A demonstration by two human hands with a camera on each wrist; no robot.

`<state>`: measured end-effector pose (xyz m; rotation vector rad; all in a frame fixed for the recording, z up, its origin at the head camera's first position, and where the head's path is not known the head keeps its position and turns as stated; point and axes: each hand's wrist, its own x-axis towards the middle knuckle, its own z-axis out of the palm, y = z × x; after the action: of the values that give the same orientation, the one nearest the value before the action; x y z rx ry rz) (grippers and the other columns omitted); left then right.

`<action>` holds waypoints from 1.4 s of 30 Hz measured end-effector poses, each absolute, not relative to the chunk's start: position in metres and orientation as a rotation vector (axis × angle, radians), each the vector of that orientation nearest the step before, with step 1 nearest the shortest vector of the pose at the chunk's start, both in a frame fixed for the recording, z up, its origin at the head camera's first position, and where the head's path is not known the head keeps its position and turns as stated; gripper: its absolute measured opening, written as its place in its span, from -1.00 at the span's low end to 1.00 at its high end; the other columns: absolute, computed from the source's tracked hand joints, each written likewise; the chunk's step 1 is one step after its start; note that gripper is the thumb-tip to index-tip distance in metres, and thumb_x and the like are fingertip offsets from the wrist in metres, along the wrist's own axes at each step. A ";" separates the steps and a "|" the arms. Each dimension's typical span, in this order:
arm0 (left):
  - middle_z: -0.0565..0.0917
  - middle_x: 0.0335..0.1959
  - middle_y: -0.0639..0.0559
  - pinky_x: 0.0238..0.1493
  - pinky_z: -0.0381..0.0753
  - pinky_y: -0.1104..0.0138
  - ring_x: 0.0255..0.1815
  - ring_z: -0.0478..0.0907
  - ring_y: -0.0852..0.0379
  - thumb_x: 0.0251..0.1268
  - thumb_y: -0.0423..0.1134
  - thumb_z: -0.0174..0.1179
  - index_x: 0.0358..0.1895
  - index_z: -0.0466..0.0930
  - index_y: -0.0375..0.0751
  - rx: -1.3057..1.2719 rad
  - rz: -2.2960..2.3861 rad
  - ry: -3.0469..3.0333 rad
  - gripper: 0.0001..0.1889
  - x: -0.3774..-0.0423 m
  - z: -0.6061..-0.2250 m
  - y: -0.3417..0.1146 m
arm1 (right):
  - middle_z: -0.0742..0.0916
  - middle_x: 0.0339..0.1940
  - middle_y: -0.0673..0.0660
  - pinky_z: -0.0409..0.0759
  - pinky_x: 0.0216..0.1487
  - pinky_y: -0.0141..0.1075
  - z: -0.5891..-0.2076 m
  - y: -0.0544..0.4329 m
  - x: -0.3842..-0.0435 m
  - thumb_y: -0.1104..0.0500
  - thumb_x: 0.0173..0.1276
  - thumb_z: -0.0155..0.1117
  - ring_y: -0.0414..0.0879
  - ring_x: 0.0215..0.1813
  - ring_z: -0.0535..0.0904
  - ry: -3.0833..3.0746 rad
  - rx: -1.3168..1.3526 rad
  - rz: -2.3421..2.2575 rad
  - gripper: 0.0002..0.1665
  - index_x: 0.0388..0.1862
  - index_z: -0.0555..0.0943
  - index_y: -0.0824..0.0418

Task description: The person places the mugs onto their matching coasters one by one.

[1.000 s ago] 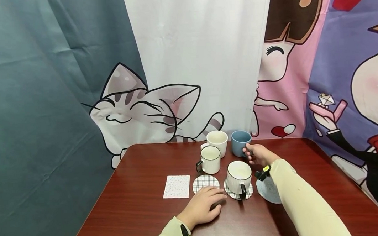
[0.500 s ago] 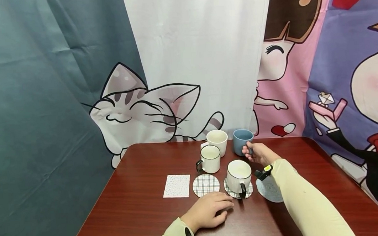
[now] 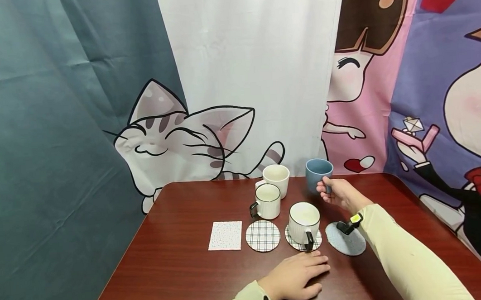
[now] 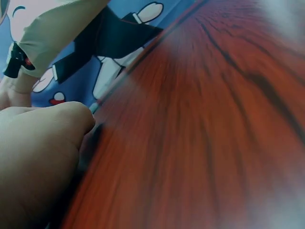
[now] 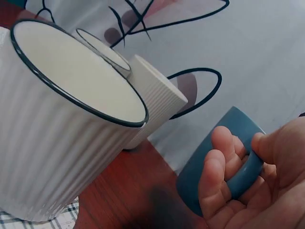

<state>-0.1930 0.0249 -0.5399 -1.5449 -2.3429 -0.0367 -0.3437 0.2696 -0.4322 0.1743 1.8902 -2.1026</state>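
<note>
Printed cloth (image 3: 235, 55) fills the far side, and below it the bench (image 3: 157, 276), glossy red-brown grain, runs wide to its left edge. The hands are well apart: left hand (image 3: 297, 276) flat over the near wood, fingers stretched; right hand (image 3: 342, 194) curled round the handle of the smooth blue mug (image 3: 316, 173), up by the far edge, base contact impossible to tell. Nearer, a ribbed white mug (image 3: 299, 228) sits on a plaid coaster (image 3: 292, 244). Far left of that, a black-rimmed mug (image 3: 269, 208) stands close before a cream mug (image 3: 281, 179). Coasters now: fuzzy round grey-blue (image 3: 351, 244) at right, bare round plaid (image 3: 263, 236), square speckled (image 3: 225, 236) leftmost.
</note>
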 end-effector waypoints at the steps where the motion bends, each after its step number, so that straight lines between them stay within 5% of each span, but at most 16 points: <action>1: 0.43 0.46 0.19 0.53 0.08 0.39 0.55 0.21 0.21 0.44 0.10 0.09 0.43 0.46 0.08 -1.525 -0.015 -2.368 -0.45 -0.192 -0.540 0.030 | 0.76 -0.44 -0.01 0.67 -0.26 -0.37 -0.431 0.271 -0.341 -0.01 0.68 -0.10 -0.20 -0.43 0.62 1.891 0.191 -2.106 -0.57 -0.03 0.57 0.30; 16: 0.30 0.54 0.20 0.47 0.19 0.40 0.58 0.13 0.21 0.48 0.26 -0.09 0.54 0.31 0.11 -1.367 0.089 -2.487 -0.35 -0.198 -0.541 0.070 | 0.75 -0.44 -0.04 0.65 -0.27 -0.39 -0.423 0.303 -0.304 -0.02 0.68 -0.13 -0.23 -0.43 0.63 1.885 0.125 -2.144 -0.53 -0.24 0.67 0.15; 42: 0.18 0.60 0.17 0.54 0.08 0.32 0.62 0.04 0.17 0.50 0.35 -0.22 0.58 0.22 0.10 -1.359 0.181 -2.544 -0.28 -0.200 -0.541 0.076 | 0.75 -0.37 -0.05 0.66 -0.22 -0.36 -0.418 0.317 -0.231 -0.03 0.67 -0.09 -0.22 -0.36 0.64 1.932 0.041 -2.038 -0.56 -0.20 0.69 0.11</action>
<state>-0.2005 0.0755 -0.5406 -1.3592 -2.5440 0.1808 -0.2308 0.3167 -0.4179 0.0411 1.9320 -2.0380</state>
